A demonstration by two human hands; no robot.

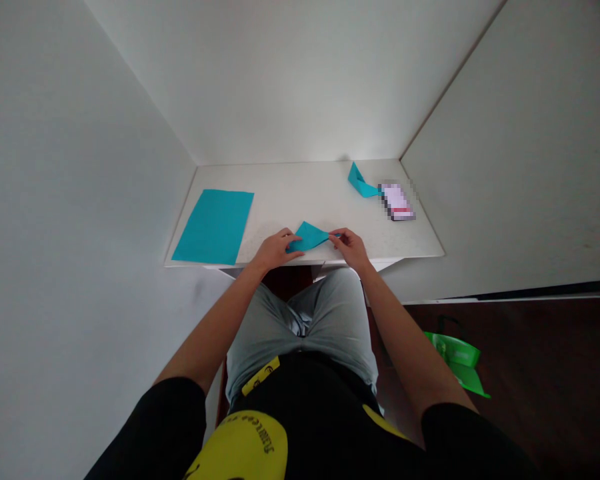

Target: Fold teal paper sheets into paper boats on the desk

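Observation:
A folded piece of blue paper (310, 235), shaped roughly like a triangle, is held between my two hands at the front edge of the white table. My left hand (276, 249) grips its left end, with thumb and fingers closed on the paper. At the right, my right hand (349, 247) pinches the narrow tip of the same paper. Toward the back right stands a folded blue paper boat (361, 182) with pointed ends. A flat blue sheet of paper (215, 227) lies on the left part of the table.
The white table (290, 183) is hemmed in by walls on the left, back and right. A phone-like object (398, 201), blurred out, lies beside the paper boat. On the dark floor at the lower right is a green plastic item (457, 357).

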